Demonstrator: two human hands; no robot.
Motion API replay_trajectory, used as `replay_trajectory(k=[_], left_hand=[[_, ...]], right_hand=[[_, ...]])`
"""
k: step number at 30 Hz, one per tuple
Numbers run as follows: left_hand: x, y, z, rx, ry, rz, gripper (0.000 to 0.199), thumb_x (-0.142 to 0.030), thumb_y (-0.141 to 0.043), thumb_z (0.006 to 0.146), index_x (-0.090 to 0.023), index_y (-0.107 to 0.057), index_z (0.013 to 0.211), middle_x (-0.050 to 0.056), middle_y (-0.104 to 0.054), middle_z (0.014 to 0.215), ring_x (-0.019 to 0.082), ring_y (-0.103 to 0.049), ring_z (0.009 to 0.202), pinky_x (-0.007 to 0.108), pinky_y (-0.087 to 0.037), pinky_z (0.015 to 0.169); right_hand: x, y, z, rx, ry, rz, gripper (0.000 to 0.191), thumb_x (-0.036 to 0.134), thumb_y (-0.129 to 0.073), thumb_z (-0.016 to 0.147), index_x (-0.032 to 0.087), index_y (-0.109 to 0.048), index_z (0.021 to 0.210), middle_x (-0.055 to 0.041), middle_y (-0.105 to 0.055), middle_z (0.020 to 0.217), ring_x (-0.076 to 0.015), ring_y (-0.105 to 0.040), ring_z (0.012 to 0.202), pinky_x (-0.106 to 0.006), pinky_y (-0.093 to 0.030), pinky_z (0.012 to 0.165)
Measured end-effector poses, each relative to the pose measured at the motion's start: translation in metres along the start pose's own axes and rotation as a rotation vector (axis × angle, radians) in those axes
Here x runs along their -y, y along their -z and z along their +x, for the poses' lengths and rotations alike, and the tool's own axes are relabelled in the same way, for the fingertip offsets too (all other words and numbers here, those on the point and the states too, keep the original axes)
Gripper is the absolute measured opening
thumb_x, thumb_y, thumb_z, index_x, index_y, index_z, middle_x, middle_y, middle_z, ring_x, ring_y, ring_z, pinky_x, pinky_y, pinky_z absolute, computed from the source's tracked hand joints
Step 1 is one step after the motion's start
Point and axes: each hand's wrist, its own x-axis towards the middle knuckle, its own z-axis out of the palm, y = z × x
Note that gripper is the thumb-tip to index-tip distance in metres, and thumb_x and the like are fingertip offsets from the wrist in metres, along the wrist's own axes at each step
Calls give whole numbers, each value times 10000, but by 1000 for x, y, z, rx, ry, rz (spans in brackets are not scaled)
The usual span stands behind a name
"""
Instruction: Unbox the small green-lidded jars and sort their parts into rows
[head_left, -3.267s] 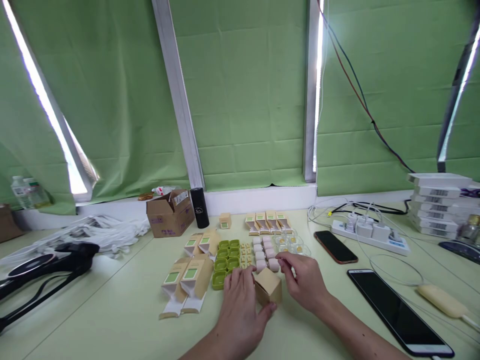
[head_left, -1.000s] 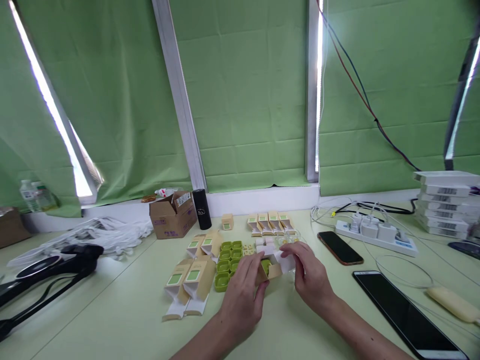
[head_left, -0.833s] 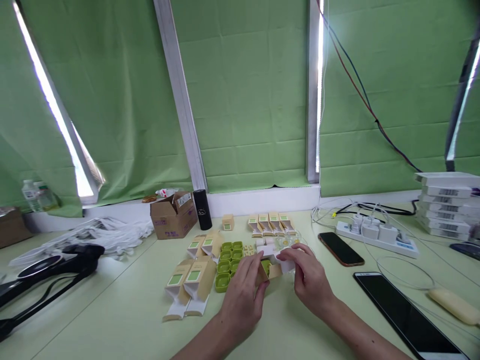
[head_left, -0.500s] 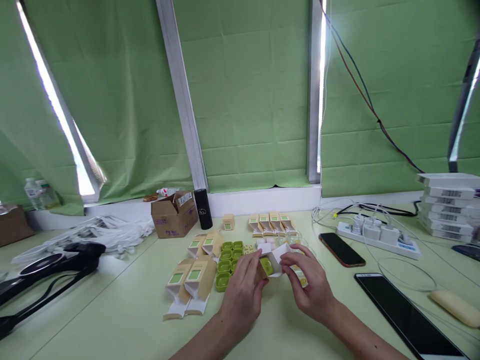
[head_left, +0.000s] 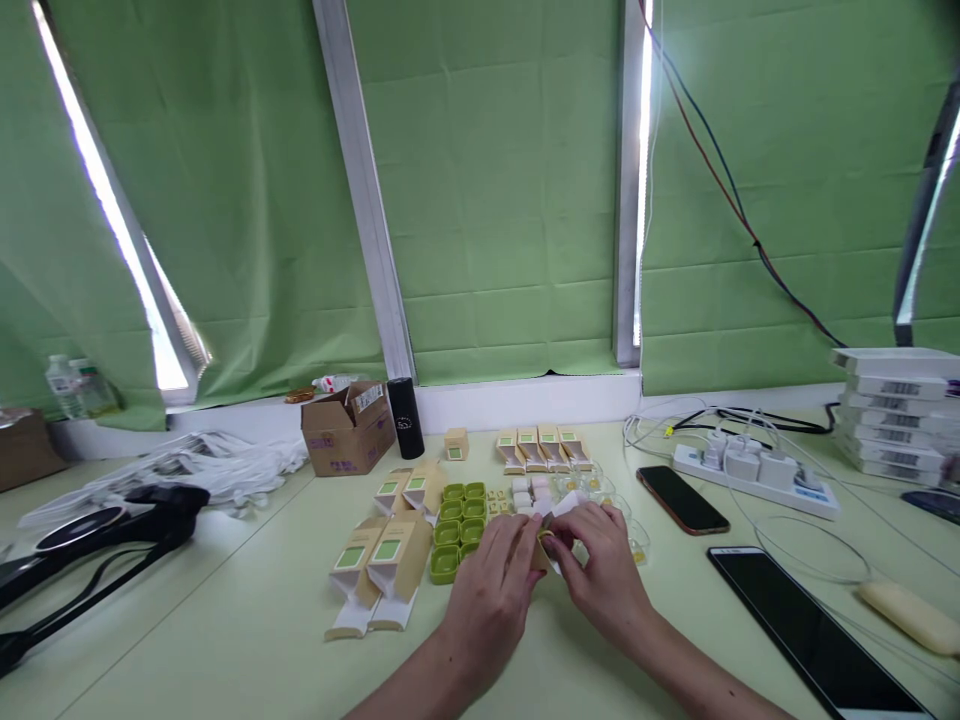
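Note:
My left hand (head_left: 491, 580) grips a small open carton (head_left: 541, 562) from the left, its fingers wrapped round the side. Closed at the carton's mouth, my right hand (head_left: 600, 560) pinches the edge of a green piece (head_left: 545, 534) there. White flaps stick up behind the fingers, and much of the carton is hidden. Just left of my hands stand green square trays (head_left: 445, 562) in two columns. Beyond them are small white blocks (head_left: 521, 493) and clear round cups (head_left: 637, 545).
Open beige cartons (head_left: 400, 565) lie at the left, more cartons (head_left: 553, 448) behind. Around them are a cardboard box (head_left: 349, 430), black cylinder (head_left: 406, 420), phone (head_left: 682, 499), tablet (head_left: 810, 630), power strip (head_left: 757, 477), white cables and stacked white boxes (head_left: 896, 410).
My right hand has moved slightly left and closer to my left hand. The carton has turned, and its green content is now mostly covered by fingers.

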Motion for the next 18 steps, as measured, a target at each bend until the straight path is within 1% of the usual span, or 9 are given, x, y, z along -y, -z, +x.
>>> replay_trajectory(k=[2, 5, 7, 10, 13, 18], left_hand=[[-1, 1, 1, -8, -12, 24, 556, -140, -541, 1000, -131, -399, 1538, 176, -677, 1241, 286, -651, 1209, 386, -620, 933], [0, 1, 2, -21, -13, 31, 537, -152, -537, 1004, -129, -416, 1527, 180, -676, 1244, 285, -653, 1208, 380, -620, 930], [2, 1, 1, -27, 3, 33, 548, -153, -537, 1004, -138, -405, 1536, 181, -672, 1250, 289, -649, 1212, 389, -619, 933], [5, 0, -1, -25, 32, 39, 582, -150, -544, 999, -152, -375, 1556, 181, -665, 1270, 296, -642, 1221, 410, -613, 946], [6, 0, -2, -12, 41, 41, 597, -143, -544, 994, -156, -363, 1563, 181, -656, 1297, 302, -631, 1240, 425, -605, 965], [6, 2, 0, 10, 48, 28, 596, -139, -532, 996, -157, -357, 1565, 180, -653, 1301, 298, -636, 1228, 422, -603, 963]], right_hand=[[-1, -2, 0, -19, -7, 27, 174, 262, -555, 995, 235, -617, 834, -31, -668, 818, -222, -623, 794, -375, -436, 749], [-3, -4, 0, -56, -39, 114, 174, 276, -520, 1013, 238, -595, 860, -65, -683, 937, -244, -655, 896, -382, -502, 763], [-3, -5, -1, -75, -78, 199, 178, 287, -494, 1027, 240, -579, 878, -84, -697, 1014, -246, -672, 948, -373, -543, 756], [0, -4, -2, -76, -167, 327, 187, 331, -463, 1046, 242, -568, 921, -96, -711, 1100, -230, -698, 953, -334, -587, 701], [2, -3, -2, -72, -253, 423, 207, 382, -457, 1051, 241, -560, 940, -96, -726, 1111, -218, -719, 929, -315, -611, 682], [1, 0, -1, -101, -321, 489, 237, 437, -485, 1040, 235, -557, 940, -102, -746, 1067, -212, -727, 859, -297, -606, 637]])
